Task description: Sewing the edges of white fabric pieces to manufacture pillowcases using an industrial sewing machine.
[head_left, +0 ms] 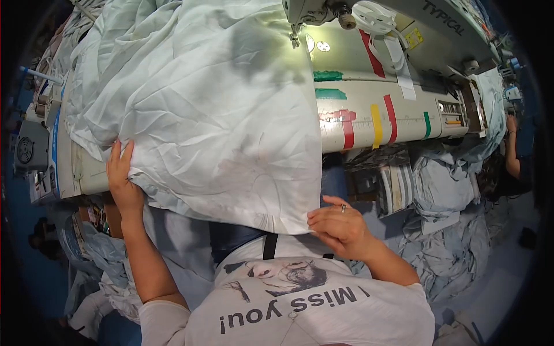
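A large sheet of white fabric point(196, 115), wrinkled and bunched toward the back left, covers the sewing table and hangs over its front edge. Its straight right edge runs up to the presser foot point(295, 37) of a sewing machine. My left hand point(122, 179) lies on the fabric's left front part, fingers stretched out over it. At the near right corner, my right hand point(343, 230), with a ring on one finger, pinches the fabric's edge between thumb and fingers. The fingertips beneath the cloth are hidden.
Colored tape strips point(377, 126) mark the machine bed on the right. A roll of white tape point(375, 20) sits by the machine. Heaps of pale fabric point(441, 248) lie at the lower right. A gray box with a fan point(30, 147) stands left. Another person's arm point(512, 147) shows far right.
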Available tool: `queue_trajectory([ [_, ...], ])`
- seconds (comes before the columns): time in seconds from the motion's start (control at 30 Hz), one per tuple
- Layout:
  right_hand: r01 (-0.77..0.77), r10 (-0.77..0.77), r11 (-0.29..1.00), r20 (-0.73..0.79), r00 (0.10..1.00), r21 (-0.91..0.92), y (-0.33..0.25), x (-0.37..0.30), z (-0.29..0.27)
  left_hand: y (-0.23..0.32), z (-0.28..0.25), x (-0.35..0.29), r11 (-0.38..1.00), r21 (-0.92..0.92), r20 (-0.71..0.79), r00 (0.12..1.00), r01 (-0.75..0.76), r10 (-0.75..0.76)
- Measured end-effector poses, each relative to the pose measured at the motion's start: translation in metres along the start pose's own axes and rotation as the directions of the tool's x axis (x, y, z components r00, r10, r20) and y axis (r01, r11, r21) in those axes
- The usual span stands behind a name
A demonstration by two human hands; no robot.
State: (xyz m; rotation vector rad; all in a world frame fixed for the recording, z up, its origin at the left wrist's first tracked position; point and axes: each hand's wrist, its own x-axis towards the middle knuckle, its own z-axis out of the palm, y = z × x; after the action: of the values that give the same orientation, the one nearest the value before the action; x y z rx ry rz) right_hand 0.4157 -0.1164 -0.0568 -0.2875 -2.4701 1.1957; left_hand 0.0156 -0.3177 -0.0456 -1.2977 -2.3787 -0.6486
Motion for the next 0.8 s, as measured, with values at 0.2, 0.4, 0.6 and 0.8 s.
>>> queue_trajectory([
  [0.2, -0.029, 0.029, 1.000, -0.020, 0.999, 0.000, 0.001, 0.019, -0.015, 0.001, 0.016, 0.046, 0.980, -0.181, 0.092, 0.994, 0.078, -0.062],
  [0.4, 0.006, -0.007, 0.999, -0.043, 0.999, -0.032, 0.012, 0.046, -0.032, 0.004, 0.035, 0.089, 0.992, -0.121, 0.121, 0.992, 0.042, -0.028],
  [0.6, 0.032, -0.036, 0.998, -0.071, 0.997, -0.063, 0.018, 0.070, -0.050, 0.004, 0.052, 0.120, 0.996, -0.091, 0.122, 0.993, 0.018, -0.007],
  [0.8, 0.063, -0.071, 0.994, -0.083, 0.994, -0.095, 0.023, 0.087, -0.060, -0.005, 0.067, 0.142, 0.999, -0.036, 0.110, 0.994, -0.003, 0.007],
])
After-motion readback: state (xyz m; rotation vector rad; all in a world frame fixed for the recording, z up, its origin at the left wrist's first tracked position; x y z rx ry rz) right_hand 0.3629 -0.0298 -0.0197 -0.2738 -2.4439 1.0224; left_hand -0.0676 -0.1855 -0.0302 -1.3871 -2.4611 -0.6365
